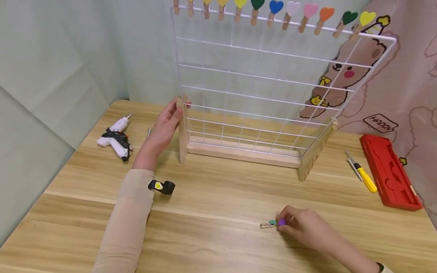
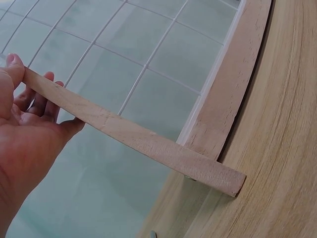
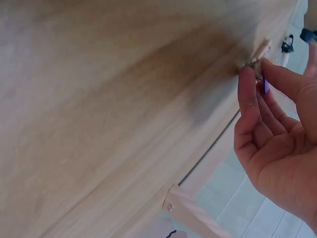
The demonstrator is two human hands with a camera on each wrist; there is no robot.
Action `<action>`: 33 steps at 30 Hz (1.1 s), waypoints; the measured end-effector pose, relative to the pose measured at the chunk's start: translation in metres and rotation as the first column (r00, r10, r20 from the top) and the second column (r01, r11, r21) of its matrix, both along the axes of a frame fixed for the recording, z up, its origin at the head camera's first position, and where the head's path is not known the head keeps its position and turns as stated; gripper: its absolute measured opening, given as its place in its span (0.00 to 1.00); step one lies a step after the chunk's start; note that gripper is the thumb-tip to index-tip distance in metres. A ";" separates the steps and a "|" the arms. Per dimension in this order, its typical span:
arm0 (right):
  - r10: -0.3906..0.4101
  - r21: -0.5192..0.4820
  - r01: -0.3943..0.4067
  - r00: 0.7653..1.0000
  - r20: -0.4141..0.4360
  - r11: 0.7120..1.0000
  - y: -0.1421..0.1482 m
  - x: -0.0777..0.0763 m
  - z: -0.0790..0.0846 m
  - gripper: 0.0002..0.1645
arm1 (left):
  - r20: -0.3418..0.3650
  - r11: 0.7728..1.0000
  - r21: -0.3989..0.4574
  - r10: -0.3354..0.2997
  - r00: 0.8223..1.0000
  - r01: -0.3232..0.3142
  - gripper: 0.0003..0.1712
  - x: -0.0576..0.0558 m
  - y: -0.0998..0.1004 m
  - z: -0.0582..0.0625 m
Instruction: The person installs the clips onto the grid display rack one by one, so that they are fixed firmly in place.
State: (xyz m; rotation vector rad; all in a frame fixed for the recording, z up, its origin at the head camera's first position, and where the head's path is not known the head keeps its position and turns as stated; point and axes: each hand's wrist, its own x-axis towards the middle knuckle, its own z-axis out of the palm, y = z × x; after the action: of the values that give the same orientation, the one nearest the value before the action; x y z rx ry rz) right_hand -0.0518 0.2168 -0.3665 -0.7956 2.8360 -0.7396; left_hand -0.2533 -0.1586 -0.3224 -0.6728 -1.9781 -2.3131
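Observation:
My left hand [image 1: 166,125] grips the top of the left wooden post [image 1: 183,135] of a white wire grid rack [image 1: 255,75]. In the left wrist view, the thumb lies on one side of this post and the fingers on the other. Low over the table, my right hand [image 1: 308,226] pinches a small wooden clothespin with a purple heart [image 1: 282,222], its body mostly hidden by the fingertips. Just left of those fingertips lies a second clothespin [image 1: 267,225] with a teal heart. Several heart clothespins, such as a blue one [image 1: 276,7], line the rack's top wire.
A white glue gun [image 1: 116,138] with its cord wound round it lies at the table's left. On the right are a yellow-handled tool [image 1: 366,179] and a red tray [image 1: 391,173]. The rack's wooden base bar [image 1: 244,155] spans its two posts, with a cloth backdrop behind.

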 end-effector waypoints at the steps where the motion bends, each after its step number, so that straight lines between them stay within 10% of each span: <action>1: -0.009 0.002 0.009 1.000 -0.003 1.000 0.001 -0.001 0.000 0.07 | -0.001 1.000 -0.005 0.002 1.000 -0.002 0.30 0.000 0.000 0.000; 17: -0.040 -0.191 0.058 0.995 0.096 0.980 0.010 -0.030 0.018 0.15 | -0.007 1.000 -0.015 0.001 1.000 -0.001 0.29 0.001 -0.001 0.003; 23: 0.047 -0.375 0.032 0.978 0.202 0.926 0.011 -0.055 0.058 0.18 | -0.002 1.000 -0.014 -0.001 1.000 0.001 0.29 0.003 -0.001 -0.001; 26: 0.049 -0.381 -0.007 0.993 0.103 0.925 0.010 -0.066 0.085 0.17 | -0.006 1.000 -0.007 -0.004 1.000 0.004 0.29 0.003 -0.001 -0.002; 29: 0.041 -0.470 -0.052 0.999 -0.034 0.881 0.008 -0.074 0.116 0.17 | -0.008 1.000 -0.008 -0.002 1.000 0.002 0.30 0.003 -0.001 -0.001; 33: -0.030 -0.677 -0.089 0.986 -0.162 0.731 0.006 -0.080 0.162 0.16 | -0.016 1.000 -0.021 0.010 1.000 -0.010 0.29 0.003 -0.002 0.000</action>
State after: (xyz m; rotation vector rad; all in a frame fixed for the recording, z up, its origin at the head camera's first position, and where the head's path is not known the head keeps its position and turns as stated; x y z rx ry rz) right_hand -0.1315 0.2224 -0.2044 -1.0082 2.6398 -1.8559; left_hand -0.2499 -0.1602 -0.3221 -0.6794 -1.9967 -2.2775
